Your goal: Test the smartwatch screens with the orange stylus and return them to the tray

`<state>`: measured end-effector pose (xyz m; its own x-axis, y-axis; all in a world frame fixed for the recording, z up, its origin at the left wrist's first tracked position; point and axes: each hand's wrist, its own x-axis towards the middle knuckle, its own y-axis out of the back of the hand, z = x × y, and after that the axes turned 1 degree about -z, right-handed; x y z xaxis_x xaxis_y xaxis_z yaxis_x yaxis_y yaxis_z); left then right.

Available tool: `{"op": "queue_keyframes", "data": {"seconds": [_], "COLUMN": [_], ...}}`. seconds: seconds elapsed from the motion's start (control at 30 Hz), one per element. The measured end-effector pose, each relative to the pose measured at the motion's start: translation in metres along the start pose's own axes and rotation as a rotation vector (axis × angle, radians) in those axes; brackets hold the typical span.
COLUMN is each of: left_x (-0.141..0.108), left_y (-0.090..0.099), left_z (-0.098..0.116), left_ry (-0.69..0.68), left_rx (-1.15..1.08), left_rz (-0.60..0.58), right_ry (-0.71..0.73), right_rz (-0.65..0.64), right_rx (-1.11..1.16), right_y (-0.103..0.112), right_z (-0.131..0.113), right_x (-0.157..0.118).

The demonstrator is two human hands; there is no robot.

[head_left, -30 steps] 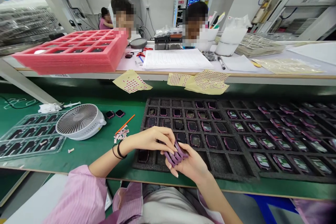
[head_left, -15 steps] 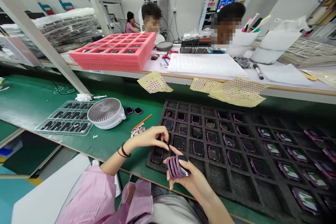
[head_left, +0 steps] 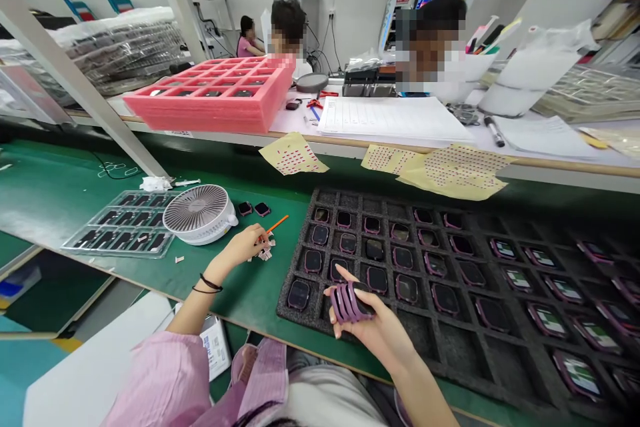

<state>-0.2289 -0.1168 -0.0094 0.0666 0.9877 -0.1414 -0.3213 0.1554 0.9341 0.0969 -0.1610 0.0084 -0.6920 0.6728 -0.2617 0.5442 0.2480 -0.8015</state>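
Right now, the person's right hand (head_left: 373, 323) is cradling a fanned stack of purple-framed smartwatch bodies (head_left: 350, 302) in a narrow grip, with the fingers curling around the stack and the index finger lifting away from it. The stack is hanging just above the near part of a black foam tray (head_left: 295, 267), which is holding rows of similar devices. The left hand (head_left: 245, 245) is reaching across the green bench mat (head_left: 135, 277), its fingers bunching at a small pile of paper tabs (head_left: 264, 252) just beside an orange stick (head_left: 277, 223); I cannot tell whether they are pinching anything. A white desk fan (head_left: 199, 213) is sitting near that hand, beyond its wrist. The likeliest trouble is the stack slipping, since one hand is supporting several loose bodies and the raised finger is leaving less support, so a piece could drop and scratch. The left fingers could also be nudging the stick or scattering the light tabs.
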Motion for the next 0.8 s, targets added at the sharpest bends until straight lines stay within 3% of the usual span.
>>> {"op": "queue_keyframes", "data": {"seconds": [0.13, 0.23, 0.3, 0.43, 0.5, 0.63, 0.8], "left_x": [0.005, -0.003, -0.013, -0.033, -0.034, -0.027, -0.025], "left_y": [0.008, 0.02, 0.029, 0.036, 0.035, 0.029, 0.029], "left_z": [0.006, 0.034, 0.065, 0.129, 0.149, 0.161, 0.164], "left_ry": [0.001, -0.067, -0.232, -0.785, -0.942, -1.051, -1.08], "left_rx": [0.026, -0.032, -0.127, -0.206, -0.204, -0.146, -0.038], "left_rz": [0.021, 0.131, 0.195, 0.285, 0.317, 0.321, 0.363], "right_ry": [0.051, 0.074, 0.066, 0.038, 0.03, 0.027, 0.022], "right_rz": [0.034, 0.069, 0.074, 0.061, 0.051, 0.028, 0.023], "right_rx": [0.02, 0.052, 0.077, 0.104, 0.108, 0.113, 0.105], "right_y": [0.001, 0.0, -0.002, -0.005, -0.007, -0.01, -0.011], "right_z": [-0.009, -0.017, -0.022, -0.028, -0.029, -0.029, -0.026], "right_x": [-0.001, -0.001, 0.0, 0.0, -0.001, -0.005, -0.004]}}
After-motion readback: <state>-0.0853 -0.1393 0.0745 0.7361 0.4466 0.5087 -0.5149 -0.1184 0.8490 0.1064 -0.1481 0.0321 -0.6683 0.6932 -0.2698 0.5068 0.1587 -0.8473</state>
